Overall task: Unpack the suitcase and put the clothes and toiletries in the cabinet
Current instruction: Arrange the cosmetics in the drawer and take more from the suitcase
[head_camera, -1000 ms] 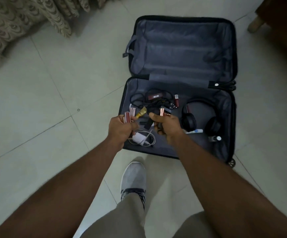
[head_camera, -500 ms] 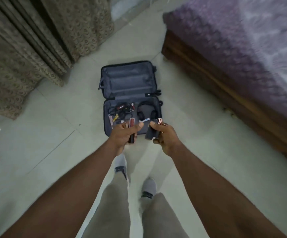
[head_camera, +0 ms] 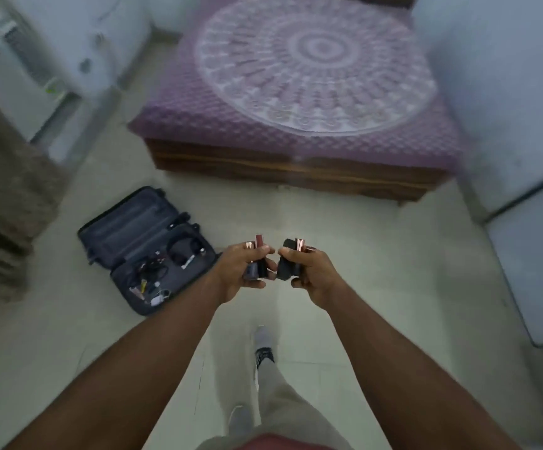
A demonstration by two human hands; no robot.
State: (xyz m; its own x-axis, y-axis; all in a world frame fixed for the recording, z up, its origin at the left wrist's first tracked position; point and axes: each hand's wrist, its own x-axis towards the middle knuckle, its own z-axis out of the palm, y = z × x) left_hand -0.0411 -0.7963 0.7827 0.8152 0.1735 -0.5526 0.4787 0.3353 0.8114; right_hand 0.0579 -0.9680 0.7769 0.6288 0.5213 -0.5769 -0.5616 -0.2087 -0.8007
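The open dark suitcase (head_camera: 124, 235) lies on the floor at the left, its grey lining showing. Black headphones (head_camera: 184, 250), tangled cables (head_camera: 151, 271) and a white charger (head_camera: 156, 299) lie in its lower half. My left hand (head_camera: 242, 274) is closed around several small cosmetic tubes (head_camera: 256, 254) with rose-gold caps. My right hand (head_camera: 309, 274) grips a small black box (head_camera: 288, 266) together with more rose-gold-capped tubes (head_camera: 301, 244). Both hands are held close together at chest height, above the floor and to the right of the suitcase.
A low wooden bed with a purple mandala cover (head_camera: 312, 76) stands ahead. A white cabinet door (head_camera: 529, 248) runs along the right edge. Patterned curtains (head_camera: 7, 196) hang at the left, with a white appliance (head_camera: 46, 60) behind them. Pale tiled floor (head_camera: 377, 254) lies between.
I have stood up and turned right, away from the suitcase, which has slid to the left of view. Both hands keep the same items; the bed now fills the view ahead.
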